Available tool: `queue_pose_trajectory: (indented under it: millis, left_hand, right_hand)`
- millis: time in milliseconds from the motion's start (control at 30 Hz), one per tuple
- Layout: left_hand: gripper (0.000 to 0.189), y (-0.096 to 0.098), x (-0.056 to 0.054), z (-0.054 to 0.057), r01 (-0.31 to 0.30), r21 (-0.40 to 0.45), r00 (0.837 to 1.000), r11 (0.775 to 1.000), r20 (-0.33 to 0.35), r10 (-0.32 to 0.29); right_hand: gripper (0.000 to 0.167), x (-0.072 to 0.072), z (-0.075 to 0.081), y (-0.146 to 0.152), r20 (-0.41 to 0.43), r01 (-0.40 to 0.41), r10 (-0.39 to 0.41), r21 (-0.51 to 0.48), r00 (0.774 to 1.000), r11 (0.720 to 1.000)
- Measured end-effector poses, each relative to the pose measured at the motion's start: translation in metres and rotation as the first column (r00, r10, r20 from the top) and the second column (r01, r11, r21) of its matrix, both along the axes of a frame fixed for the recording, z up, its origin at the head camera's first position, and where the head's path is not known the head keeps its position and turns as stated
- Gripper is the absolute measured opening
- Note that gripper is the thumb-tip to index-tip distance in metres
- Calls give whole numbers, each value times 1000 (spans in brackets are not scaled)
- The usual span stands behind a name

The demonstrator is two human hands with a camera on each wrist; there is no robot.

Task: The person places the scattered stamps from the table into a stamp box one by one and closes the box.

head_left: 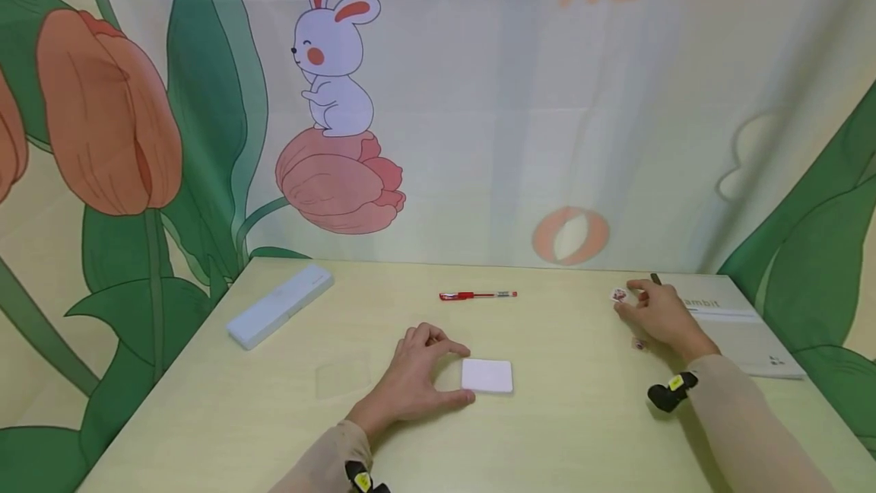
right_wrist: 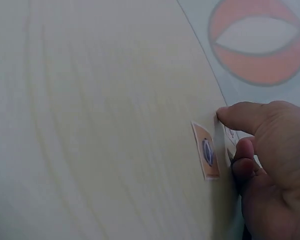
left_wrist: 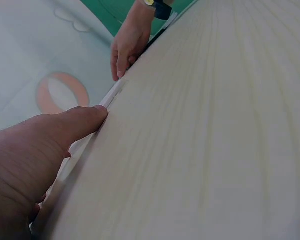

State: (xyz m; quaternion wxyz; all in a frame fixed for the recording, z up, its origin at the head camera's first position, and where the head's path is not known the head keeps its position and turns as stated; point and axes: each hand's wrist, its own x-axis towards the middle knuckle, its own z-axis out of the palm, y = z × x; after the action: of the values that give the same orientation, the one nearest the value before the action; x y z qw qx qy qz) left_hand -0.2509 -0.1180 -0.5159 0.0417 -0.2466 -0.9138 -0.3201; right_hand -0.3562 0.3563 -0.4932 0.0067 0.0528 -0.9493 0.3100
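On the table lies a white rectangular stack of cards or a pad [head_left: 487,376]. My left hand [head_left: 419,373] holds it by its left end, index finger at the far corner and thumb at the near one; the thumb [left_wrist: 87,122] reaches its edge in the left wrist view. Farther right, my right hand [head_left: 658,316] has thumb and index finger at the edges of a small printed picture card [head_left: 619,295], pinching it close to the table. A second small card [head_left: 639,344] lies below that hand, showing an orange face [right_wrist: 206,152] in the right wrist view.
A red pen [head_left: 477,296] lies near the back edge. At the left is a pale blue-white long box [head_left: 280,306]; a faint clear rectangle [head_left: 342,375] lies nearer. A white notebook [head_left: 739,326] with a dark pen [head_left: 655,278] sits at the right. A printed curtain [head_left: 479,97] hangs behind.
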Motion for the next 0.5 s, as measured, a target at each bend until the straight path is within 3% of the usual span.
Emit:
queue_pose_trajectory:
  millis: [367,500]
  left_hand:
    - [64,0,0,2,-4,-2,1000,1000,-1,4]
    - [64,0,1,0,-10,0,1000,1000,5,10]
  right_hand:
    - [48,1,-7,-7,-126,26,-24,19,992,999]
    - [45,2,-8,-8,-115,33,-34,-8,993,999]
